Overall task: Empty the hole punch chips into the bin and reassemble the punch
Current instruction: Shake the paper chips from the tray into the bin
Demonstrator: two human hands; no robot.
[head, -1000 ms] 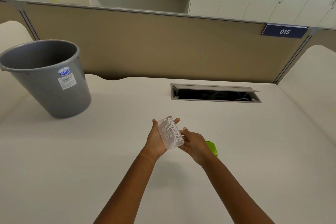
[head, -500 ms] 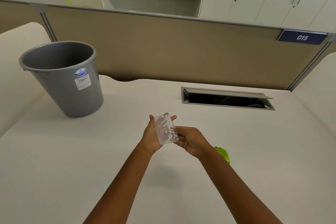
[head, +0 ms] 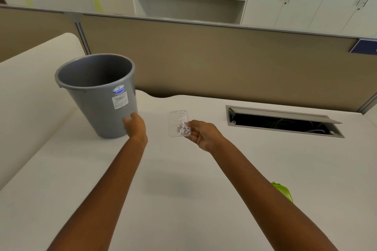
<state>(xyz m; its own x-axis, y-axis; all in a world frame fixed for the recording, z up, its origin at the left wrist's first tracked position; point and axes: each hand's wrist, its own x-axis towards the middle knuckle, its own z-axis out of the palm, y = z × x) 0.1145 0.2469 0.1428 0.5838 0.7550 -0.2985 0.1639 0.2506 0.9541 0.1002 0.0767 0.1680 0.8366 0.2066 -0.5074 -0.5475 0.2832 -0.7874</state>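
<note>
My right hand (head: 204,134) holds a clear plastic chip tray (head: 177,123) by its near right edge, above the desk; white paper chips lie inside it. My left hand (head: 135,126) is stretched out to the grey bin (head: 95,96) and its fingers touch the bin's lower right wall; whether they grip it I cannot tell. The bin stands upright on the desk at the left, with a blue and white label on its side. The green hole punch (head: 282,190) lies on the desk at the right, mostly hidden behind my right forearm.
An open cable hatch (head: 283,121) is set into the white desk (head: 183,189) at the back right. A beige partition (head: 204,57) closes off the desk's far edge, with white cabinets beyond it.
My left hand has let go of the chip tray and reached left to the bin. The right hand alone now holds the tray, moved forward. The view has swung left.
</note>
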